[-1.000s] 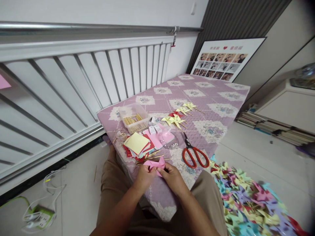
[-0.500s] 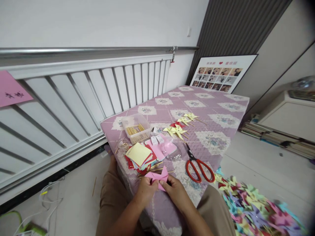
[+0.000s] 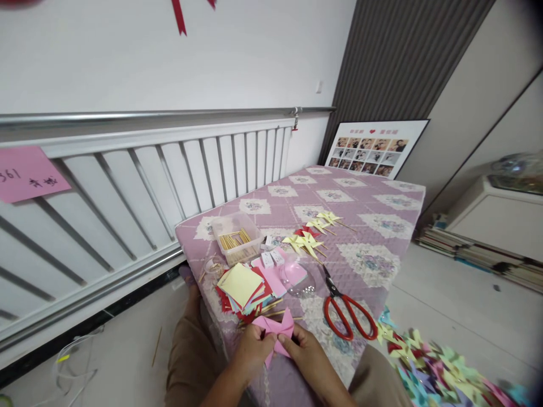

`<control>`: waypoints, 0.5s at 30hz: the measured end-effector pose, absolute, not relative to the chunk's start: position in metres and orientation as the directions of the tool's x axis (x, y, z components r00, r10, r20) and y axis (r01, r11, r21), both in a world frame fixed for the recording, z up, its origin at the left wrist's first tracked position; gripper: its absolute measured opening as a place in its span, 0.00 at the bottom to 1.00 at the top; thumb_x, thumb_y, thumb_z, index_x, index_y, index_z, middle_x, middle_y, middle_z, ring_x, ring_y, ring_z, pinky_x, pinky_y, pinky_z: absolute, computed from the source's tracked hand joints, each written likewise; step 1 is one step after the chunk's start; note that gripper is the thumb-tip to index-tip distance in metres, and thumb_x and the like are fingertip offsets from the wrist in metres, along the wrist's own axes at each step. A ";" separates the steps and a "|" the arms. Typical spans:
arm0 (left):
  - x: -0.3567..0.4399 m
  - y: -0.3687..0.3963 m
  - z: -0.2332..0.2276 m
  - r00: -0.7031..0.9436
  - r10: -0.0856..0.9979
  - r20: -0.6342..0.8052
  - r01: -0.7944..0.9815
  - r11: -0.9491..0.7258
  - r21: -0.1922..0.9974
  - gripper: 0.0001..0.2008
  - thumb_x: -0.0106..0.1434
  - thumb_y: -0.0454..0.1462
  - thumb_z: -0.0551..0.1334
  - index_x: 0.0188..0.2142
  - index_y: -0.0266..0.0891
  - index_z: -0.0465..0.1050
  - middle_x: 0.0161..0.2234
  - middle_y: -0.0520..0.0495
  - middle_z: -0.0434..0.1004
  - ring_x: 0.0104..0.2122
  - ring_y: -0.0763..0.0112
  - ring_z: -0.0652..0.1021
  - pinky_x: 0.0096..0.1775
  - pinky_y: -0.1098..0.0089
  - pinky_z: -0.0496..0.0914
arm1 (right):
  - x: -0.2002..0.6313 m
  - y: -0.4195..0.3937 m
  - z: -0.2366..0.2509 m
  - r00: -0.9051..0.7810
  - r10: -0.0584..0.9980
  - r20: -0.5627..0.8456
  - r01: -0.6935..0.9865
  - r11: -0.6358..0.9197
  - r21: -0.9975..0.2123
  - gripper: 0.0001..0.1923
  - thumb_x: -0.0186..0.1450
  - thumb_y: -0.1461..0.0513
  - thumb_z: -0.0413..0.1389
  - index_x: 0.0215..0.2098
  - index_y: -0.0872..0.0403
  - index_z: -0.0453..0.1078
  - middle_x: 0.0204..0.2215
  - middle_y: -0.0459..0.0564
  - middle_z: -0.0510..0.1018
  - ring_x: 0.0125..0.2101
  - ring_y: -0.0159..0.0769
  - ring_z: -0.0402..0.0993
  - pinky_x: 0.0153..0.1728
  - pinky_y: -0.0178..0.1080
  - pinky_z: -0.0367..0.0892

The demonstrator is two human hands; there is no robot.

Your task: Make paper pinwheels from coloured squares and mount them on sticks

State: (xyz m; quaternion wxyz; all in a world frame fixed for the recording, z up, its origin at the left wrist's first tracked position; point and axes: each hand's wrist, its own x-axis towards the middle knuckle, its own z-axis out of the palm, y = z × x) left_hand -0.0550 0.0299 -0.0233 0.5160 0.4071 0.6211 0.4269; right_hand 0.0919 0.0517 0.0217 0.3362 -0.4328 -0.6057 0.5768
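A pink paper pinwheel (image 3: 285,324) with folded, pointed blades is held over the near edge of the table. My left hand (image 3: 254,349) pinches its left side, thumb near the centre. From the right, my right hand (image 3: 306,351) grips it, with the thumb pressed at the middle. Just beyond lie thin wooden sticks (image 3: 271,308), partly covered by a stack of coloured paper squares (image 3: 241,285), yellow on top. Red-handled scissors (image 3: 348,311) rest to the right of my hands, blades pointing away. Any pin at the pinwheel's centre is hidden by my thumbs.
A clear plastic box (image 3: 237,238) holds short sticks. Small white boxes (image 3: 272,259) sit on pink paper near a clear dish (image 3: 303,282). Yellow and red finished pinwheels (image 3: 306,242) lie farther back. Many coloured pinwheels (image 3: 441,367) are heaped on the floor at right. A radiator (image 3: 169,181) stands at left.
The view has tilted up, so everything sits lower in the picture. Both hands still hold the pink pinwheel, whose blades now show more spread, with a lower point visible between the hands.
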 end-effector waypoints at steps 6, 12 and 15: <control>-0.057 0.031 -0.023 -0.102 0.946 -0.307 0.124 0.318 0.940 0.08 0.54 0.40 0.63 0.25 0.38 0.72 0.22 0.51 0.73 0.27 0.67 0.72 0.31 0.70 0.65 | 0.092 0.050 0.025 -0.403 0.910 -0.096 0.153 -0.037 -0.987 0.19 0.59 0.47 0.58 0.31 0.54 0.78 0.29 0.51 0.82 0.34 0.46 0.74 0.37 0.43 0.69; -0.057 0.029 -0.018 -0.088 0.950 -0.299 0.103 0.308 0.946 0.07 0.55 0.39 0.62 0.24 0.38 0.72 0.24 0.50 0.74 0.29 0.66 0.73 0.32 0.71 0.65 | 0.092 0.050 0.021 -0.407 0.910 -0.078 0.162 -0.012 -0.987 0.17 0.61 0.50 0.57 0.33 0.54 0.78 0.30 0.51 0.82 0.34 0.46 0.74 0.38 0.43 0.69; -0.057 0.028 -0.015 -0.070 0.958 -0.277 0.079 0.282 0.956 0.05 0.54 0.37 0.61 0.27 0.38 0.73 0.24 0.50 0.75 0.31 0.65 0.73 0.33 0.71 0.66 | 0.092 0.051 0.020 -0.412 0.909 -0.069 0.157 -0.004 -0.988 0.16 0.61 0.50 0.57 0.35 0.54 0.78 0.31 0.51 0.82 0.35 0.47 0.75 0.39 0.44 0.69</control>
